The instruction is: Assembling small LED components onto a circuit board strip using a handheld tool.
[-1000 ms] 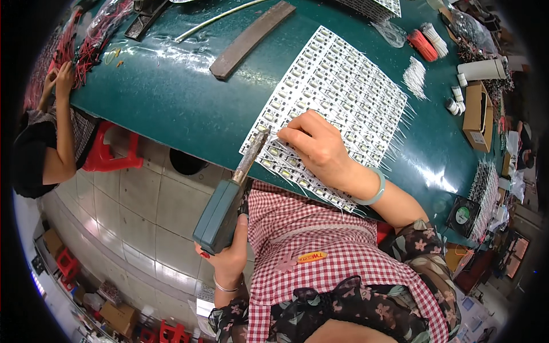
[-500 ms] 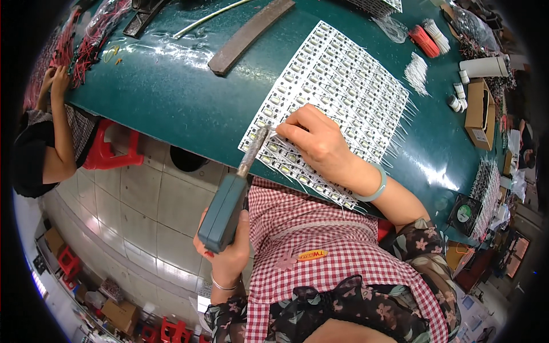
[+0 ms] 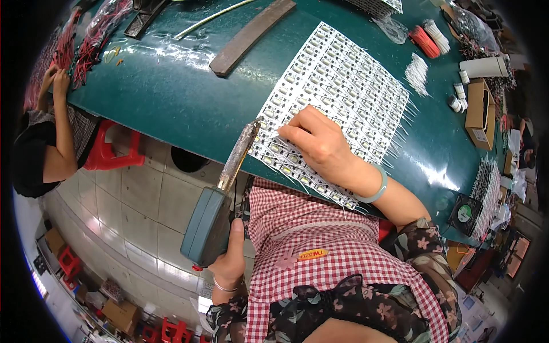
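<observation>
My left hand [image 3: 231,257] is wrapped round the handle of a soldering gun [image 3: 205,223] with a grey-green body and a long metal barrel. Its tip lies at the left edge of a white panel of small circuit boards [image 3: 331,63], arranged in rows with yellowish components. Thin white wires stick out along the panel's right and near edges. My right hand [image 3: 325,147] rests over the panel's near part, thumb and forefinger pinched near the tip. What they pinch seems to be a thin white wire end, mostly hidden by the fingers.
A dark flat bar [image 3: 251,37] lies beyond the panel on the green table [image 3: 143,86]. White wire pieces [image 3: 416,74], a red wire bundle [image 3: 424,42] and an open cardboard box [image 3: 479,114] are at the right. A co-worker's hands [image 3: 55,80] handle red wires at far left.
The soldering gun has moved left and its body tilted outward, its tip sliding from beside my right fingertips to the panel's left edge. My right hand has barely moved.
</observation>
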`<move>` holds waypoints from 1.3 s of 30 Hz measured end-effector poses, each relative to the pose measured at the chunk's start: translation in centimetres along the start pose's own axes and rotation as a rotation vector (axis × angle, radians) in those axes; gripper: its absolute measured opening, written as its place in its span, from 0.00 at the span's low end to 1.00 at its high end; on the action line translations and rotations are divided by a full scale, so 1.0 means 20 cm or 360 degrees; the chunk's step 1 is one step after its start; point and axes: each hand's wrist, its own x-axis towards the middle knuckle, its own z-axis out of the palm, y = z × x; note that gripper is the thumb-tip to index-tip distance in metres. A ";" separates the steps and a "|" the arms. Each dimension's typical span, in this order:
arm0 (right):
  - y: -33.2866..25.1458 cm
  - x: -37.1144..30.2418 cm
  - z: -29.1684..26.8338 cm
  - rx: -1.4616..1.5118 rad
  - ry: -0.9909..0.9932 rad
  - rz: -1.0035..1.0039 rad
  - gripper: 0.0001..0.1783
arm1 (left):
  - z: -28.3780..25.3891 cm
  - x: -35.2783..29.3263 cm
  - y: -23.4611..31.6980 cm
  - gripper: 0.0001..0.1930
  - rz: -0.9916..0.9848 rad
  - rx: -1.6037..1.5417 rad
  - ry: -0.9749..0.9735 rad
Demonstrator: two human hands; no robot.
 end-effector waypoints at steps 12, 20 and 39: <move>0.00 0.00 0.02 -0.0048 0.0023 -0.0038 0.11 | 0.05 0.08 0.03 0.13 0.0201 0.0224 -0.0102; 0.00 0.01 0.01 -0.0073 0.0009 -0.0077 0.12 | 0.05 0.08 0.03 0.13 0.0165 0.0310 -0.0157; -0.02 0.00 -0.02 -0.0132 -0.0081 -0.0091 0.14 | -0.02 0.14 0.06 0.32 -0.0613 -0.1292 -0.0173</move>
